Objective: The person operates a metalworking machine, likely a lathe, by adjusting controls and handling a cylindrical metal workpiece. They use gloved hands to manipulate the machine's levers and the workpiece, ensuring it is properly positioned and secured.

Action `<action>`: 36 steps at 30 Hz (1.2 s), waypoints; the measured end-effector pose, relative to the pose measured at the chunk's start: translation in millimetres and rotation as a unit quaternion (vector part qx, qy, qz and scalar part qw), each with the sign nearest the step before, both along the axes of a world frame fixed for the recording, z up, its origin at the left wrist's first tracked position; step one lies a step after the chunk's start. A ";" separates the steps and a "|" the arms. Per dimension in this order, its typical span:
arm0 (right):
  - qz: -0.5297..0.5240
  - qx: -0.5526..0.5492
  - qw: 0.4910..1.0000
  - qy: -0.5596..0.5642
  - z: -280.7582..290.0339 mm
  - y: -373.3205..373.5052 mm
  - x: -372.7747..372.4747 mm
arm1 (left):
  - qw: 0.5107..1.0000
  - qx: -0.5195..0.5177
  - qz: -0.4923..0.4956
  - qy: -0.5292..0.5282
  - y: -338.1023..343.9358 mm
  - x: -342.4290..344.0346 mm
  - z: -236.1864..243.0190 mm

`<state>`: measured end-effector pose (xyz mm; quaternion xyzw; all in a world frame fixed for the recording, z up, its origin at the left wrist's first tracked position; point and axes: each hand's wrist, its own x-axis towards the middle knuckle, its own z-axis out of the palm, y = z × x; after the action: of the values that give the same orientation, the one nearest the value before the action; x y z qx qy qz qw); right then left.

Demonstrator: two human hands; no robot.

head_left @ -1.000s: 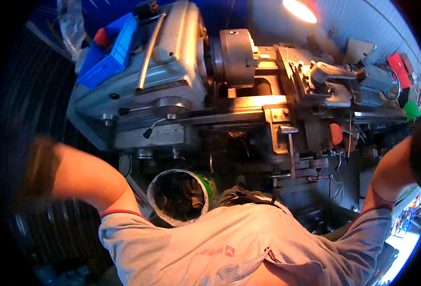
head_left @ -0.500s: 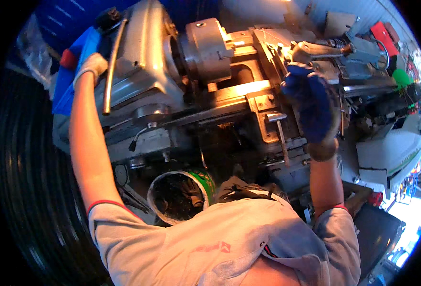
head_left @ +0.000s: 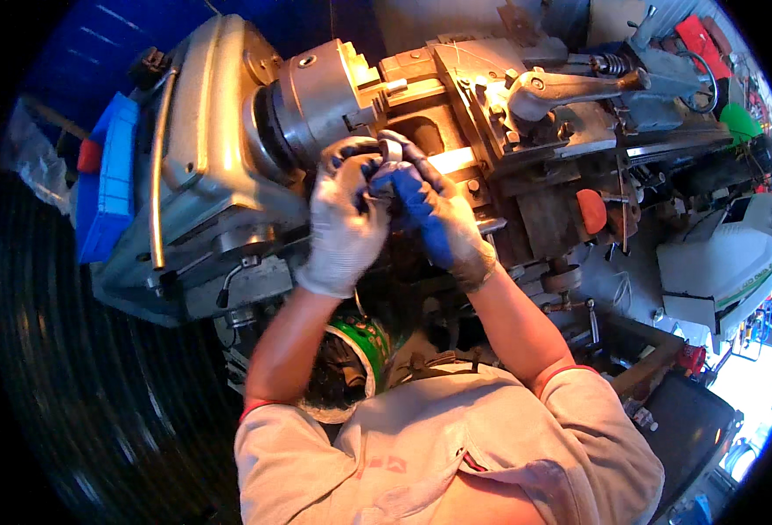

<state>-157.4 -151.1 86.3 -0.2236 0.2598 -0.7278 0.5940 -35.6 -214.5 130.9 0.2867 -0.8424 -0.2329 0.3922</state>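
My left hand point(head_left: 344, 214), in a pale work glove with dark fingertips, is closed in front of the lathe chuck point(head_left: 320, 101). Against it sits my right hand point(head_left: 443, 214), in a blue and grey glove, with its fingers bent inward. Both hold a small grey metal part point(head_left: 392, 150) that looks like a ring; the fingers cover most of it. The chuck's stepped jaws stand just beyond my fingertips. To the right is the tool post with its long clamping lever point(head_left: 578, 87).
At the left, a blue plastic tray point(head_left: 116, 175) rests against the headstock point(head_left: 206, 114), beside a long metal bar point(head_left: 158, 166). Below my left forearm stands a green and white bucket point(head_left: 373, 350) with dark contents. A red-orange knob point(head_left: 590, 211) projects at the carriage's right.
My left hand has come from the tray at the headstock's end to the front of the chuck. My right hand has moved left from the tool post to meet it. The view has shifted.
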 end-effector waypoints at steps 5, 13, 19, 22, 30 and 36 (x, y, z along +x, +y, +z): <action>0.025 0.005 0.998 -0.053 -14.6 -7.7 -46.9 | 0.998 -0.011 -0.038 -0.043 -8.7 -35.0 -40.0; -0.130 0.066 0.985 0.090 -86.3 -115.2 -81.4 | 0.957 -0.235 0.123 -0.115 -189.0 -37.2 -9.1; -0.128 0.022 0.977 0.167 -109.7 -171.8 -104.3 | 0.940 -0.125 0.247 -0.198 -199.7 -54.4 -18.2; -0.107 0.020 0.971 0.215 -120.1 -181.9 -113.4 | 0.939 -0.140 0.251 -0.191 -198.8 -59.2 -16.7; -0.039 -0.009 0.986 0.164 -122.7 -182.8 -109.6 | 0.948 -0.166 0.225 -0.150 -201.3 -52.5 -17.7; -0.034 0.018 0.976 0.215 -113.4 -182.7 -116.9 | 0.943 -0.175 0.250 -0.135 -180.1 -65.5 -2.4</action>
<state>-274.3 -333.8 -27.1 -0.3548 0.4020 -0.6778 0.5032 -101.1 -394.6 128.5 0.4437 -0.8163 0.0645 0.3642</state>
